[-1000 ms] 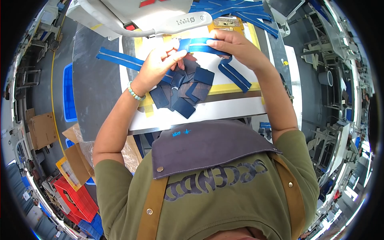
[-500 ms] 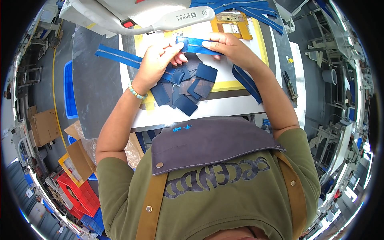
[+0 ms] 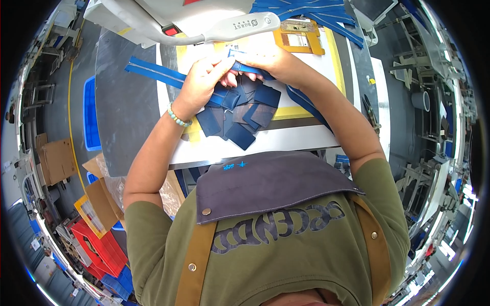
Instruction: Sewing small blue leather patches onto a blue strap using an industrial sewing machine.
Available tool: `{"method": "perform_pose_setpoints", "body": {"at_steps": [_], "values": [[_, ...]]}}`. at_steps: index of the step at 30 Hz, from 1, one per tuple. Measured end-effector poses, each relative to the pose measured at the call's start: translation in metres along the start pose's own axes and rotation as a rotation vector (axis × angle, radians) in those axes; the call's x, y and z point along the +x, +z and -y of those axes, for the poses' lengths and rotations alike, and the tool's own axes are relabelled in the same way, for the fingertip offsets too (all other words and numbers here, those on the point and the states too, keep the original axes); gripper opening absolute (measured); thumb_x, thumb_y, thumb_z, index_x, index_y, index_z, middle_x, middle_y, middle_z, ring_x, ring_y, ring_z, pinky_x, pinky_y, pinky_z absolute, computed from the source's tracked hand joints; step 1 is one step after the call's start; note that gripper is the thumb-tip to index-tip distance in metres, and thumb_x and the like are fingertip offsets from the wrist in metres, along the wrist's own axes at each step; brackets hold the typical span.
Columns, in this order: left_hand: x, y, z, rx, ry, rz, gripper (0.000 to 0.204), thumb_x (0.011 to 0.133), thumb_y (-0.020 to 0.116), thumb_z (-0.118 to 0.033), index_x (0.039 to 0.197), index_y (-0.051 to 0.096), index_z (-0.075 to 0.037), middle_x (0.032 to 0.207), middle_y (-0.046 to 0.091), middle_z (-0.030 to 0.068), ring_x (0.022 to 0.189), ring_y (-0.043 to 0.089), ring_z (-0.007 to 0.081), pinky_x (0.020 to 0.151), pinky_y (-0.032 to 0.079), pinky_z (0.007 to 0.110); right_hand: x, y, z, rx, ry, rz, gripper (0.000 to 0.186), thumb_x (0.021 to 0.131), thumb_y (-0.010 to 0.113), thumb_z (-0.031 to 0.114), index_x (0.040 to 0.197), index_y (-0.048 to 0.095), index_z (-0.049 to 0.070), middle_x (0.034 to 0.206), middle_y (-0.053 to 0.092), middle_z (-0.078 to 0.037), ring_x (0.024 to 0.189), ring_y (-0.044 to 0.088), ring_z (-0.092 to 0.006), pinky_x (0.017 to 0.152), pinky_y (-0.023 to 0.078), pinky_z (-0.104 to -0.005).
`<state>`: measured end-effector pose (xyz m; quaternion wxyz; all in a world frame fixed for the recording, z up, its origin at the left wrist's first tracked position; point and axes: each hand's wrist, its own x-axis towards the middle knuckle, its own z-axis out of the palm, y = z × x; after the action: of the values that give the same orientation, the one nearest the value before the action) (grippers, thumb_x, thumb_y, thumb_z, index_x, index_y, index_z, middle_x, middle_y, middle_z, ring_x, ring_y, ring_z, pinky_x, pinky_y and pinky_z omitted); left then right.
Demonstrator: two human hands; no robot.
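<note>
Above the pile I hold a short piece of blue zipper tape (image 3: 247,69). My left hand (image 3: 202,81) pinches its left end between thumb and fingers. On its other end my right hand (image 3: 278,64) is closed, with the thumb along the top and fingers curled beneath. Below lies a heap of dark blue, leather-like patches (image 3: 240,135), some with a brown side up. A long blue zipper (image 3: 155,72) runs left from under my left hand and forearm. Another blue zipper (image 3: 309,105) lies partly beneath my right forearm.
A lamp head (image 3: 242,28) reaches over the work area on its bent arm. At the back are a yellow frame-like jig (image 3: 300,36) and several blue zippers (image 3: 306,7). A slim dark hand tool (image 3: 370,111) lies far right. A blue bin (image 3: 91,115) stands left of the table.
My right hand has turned and moved left, closer to my left hand. The held zipper is tilted and covered more by my fingers. The whole view has shifted slightly.
</note>
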<state>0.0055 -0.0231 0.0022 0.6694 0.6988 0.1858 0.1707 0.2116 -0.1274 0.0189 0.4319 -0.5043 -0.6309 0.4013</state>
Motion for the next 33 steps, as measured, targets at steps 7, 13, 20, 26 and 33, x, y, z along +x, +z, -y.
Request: {"method": "perform_pose_setpoints", "body": {"at_steps": [7, 13, 20, 26, 33], "values": [[0.000, -0.004, 0.013, -0.168, 0.007, -0.011, 0.039, 0.111, 0.050, -0.029, 0.098, 0.070, 0.003, 0.082, 0.071, 0.0075, 0.076, 0.062, 0.0116, 0.074, 0.049, 0.025, 0.001, -0.001, 0.006, 0.296, 0.237, 0.053, 0.029, 0.108, 0.052, 0.026, 0.101, 0.068, 0.002, 0.074, 0.062, -0.003, 0.064, 0.056, -0.0091, 0.058, 0.045, -0.0245], [-0.001, -0.005, 0.013, -0.299, -0.002, -0.020, 0.037, 0.111, 0.047, -0.026, 0.104, 0.068, 0.004, 0.090, 0.073, 0.0127, 0.082, 0.067, 0.0157, 0.080, 0.053, 0.028, -0.008, -0.004, -0.004, 0.127, 0.041, 0.002, 0.025, 0.105, 0.056, 0.025, 0.103, 0.068, 0.003, 0.077, 0.062, -0.003, 0.065, 0.055, -0.0098, 0.060, 0.045, -0.0247], [-0.002, -0.008, 0.012, -0.342, -0.028, -0.010, 0.034, 0.112, 0.047, -0.026, 0.112, 0.065, 0.004, 0.097, 0.073, 0.0147, 0.087, 0.069, 0.0189, 0.083, 0.054, 0.030, -0.003, -0.008, 0.003, 0.156, 0.353, 0.153, 0.024, 0.096, 0.069, 0.022, 0.111, 0.071, 0.004, 0.084, 0.068, -0.002, 0.069, 0.057, -0.0085, 0.064, 0.047, -0.0238], [-0.002, -0.008, 0.000, -0.074, -0.056, 0.043, 0.034, 0.110, 0.051, -0.028, 0.113, 0.067, 0.003, 0.097, 0.073, 0.0117, 0.091, 0.069, 0.0162, 0.086, 0.054, 0.029, -0.009, -0.021, 0.039, 0.120, 0.442, 0.119, 0.032, 0.097, 0.070, 0.024, 0.119, 0.069, 0.000, 0.092, 0.073, -0.006, 0.073, 0.063, -0.0072, 0.061, 0.048, -0.0221], [-0.024, -0.009, -0.033, -0.803, -0.106, 0.025, 0.035, 0.110, 0.050, -0.025, 0.123, 0.063, 0.005, 0.110, 0.073, 0.0219, 0.113, 0.070, 0.0297, 0.098, 0.056, 0.039, -0.053, 0.003, 0.099, 0.234, -0.030, 0.393, 0.065, 0.103, 0.066, 0.037, 0.151, 0.046, -0.002, 0.138, 0.062, -0.018, 0.117, 0.066, -0.0252, 0.095, 0.055, -0.0362]]}}
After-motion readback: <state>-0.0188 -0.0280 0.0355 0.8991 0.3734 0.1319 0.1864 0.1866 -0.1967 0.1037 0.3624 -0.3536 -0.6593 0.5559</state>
